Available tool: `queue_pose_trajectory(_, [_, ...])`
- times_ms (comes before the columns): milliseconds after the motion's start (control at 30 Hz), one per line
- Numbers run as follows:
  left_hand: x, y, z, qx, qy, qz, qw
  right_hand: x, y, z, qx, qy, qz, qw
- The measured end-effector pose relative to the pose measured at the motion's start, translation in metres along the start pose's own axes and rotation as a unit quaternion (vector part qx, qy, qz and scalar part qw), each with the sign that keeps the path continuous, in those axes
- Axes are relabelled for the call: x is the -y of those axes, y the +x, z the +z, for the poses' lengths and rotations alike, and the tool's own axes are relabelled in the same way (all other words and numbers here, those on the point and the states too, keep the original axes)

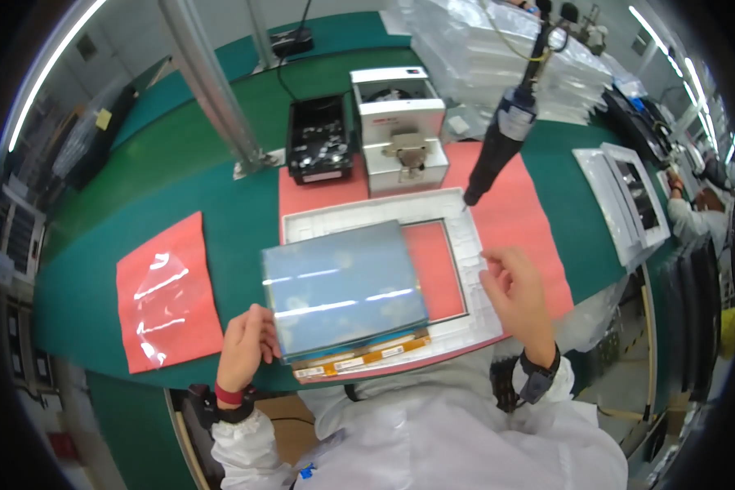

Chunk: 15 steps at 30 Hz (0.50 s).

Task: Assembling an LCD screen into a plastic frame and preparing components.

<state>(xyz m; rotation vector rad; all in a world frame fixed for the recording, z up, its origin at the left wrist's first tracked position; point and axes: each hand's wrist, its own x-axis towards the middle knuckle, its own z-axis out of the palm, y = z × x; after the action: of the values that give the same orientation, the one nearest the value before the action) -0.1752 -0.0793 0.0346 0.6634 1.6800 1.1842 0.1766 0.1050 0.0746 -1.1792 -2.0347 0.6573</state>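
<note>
A flat blue display panel (343,286), covered with shiny film, lies over the left part of a white rectangular frame (480,286). Along the panel's near edge runs an orange flex strip (363,361). My left hand (249,347) has its fingers curled at the panel's near left edge, with the fingertips partly hidden there. Over the right rim of the frame is my right hand (521,298), fingers bent and a little apart, nothing visible between them. Beyond that rim a black electric screwdriver (502,143) hangs with its tip down near the frame's far right corner.
Behind the frame stand a silver-white screw feeder (400,135) and a black bin (320,143) of small parts. A pink sheet (171,298) lies left; another pink mat (535,229) is under the frame. White framed parts (625,200) and a person (698,216) are at right.
</note>
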Motion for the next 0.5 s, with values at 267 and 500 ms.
queue_pose_trajectory(267, [-0.07, -0.026, 0.036, 0.055, -0.036, 0.209, 0.976, 0.088, 0.033, -0.014, 0.133, 0.133, -0.099, 0.977])
queue_pose_trajectory(500, [-0.09, -0.05, 0.093, 0.164, -0.028, 0.283, 0.945, 0.168, 0.071, -0.004, 0.184, -0.058, -0.208, 0.959])
